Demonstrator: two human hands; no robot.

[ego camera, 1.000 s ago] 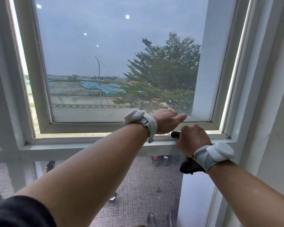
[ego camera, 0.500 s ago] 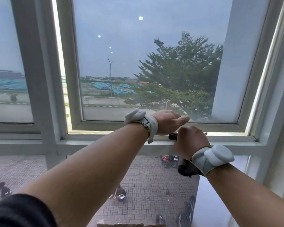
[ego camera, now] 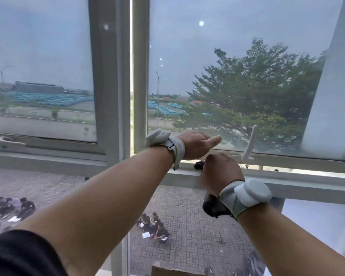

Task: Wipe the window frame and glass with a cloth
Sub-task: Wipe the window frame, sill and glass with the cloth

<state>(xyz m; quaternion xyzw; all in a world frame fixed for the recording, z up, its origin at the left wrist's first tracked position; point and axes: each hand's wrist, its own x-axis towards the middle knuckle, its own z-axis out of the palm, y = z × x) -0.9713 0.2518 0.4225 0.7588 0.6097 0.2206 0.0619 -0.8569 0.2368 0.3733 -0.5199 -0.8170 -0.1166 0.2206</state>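
My right hand (ego camera: 220,171) is closed on a dark cloth (ego camera: 199,165) and presses it on the white ledge of the window frame (ego camera: 307,179). A bunch of the cloth hangs below that wrist. My left hand (ego camera: 197,144) lies flat on the bottom rail of the right sash, just above and left of the right hand, fingers stretched to the right and holding nothing. The glass (ego camera: 207,66) of this sash rises above both hands. Both wrists carry grey bands.
A white window handle (ego camera: 249,145) sticks up from the sash rail just right of my hands. A vertical frame post (ego camera: 112,86) separates this sash from the left pane, which has its own handle (ego camera: 7,142). People sit on paving far below.
Both hands have slid left along the bottom of the sash, the right one dragging the cloth. The handle now stands to their right, and the view has turned left.
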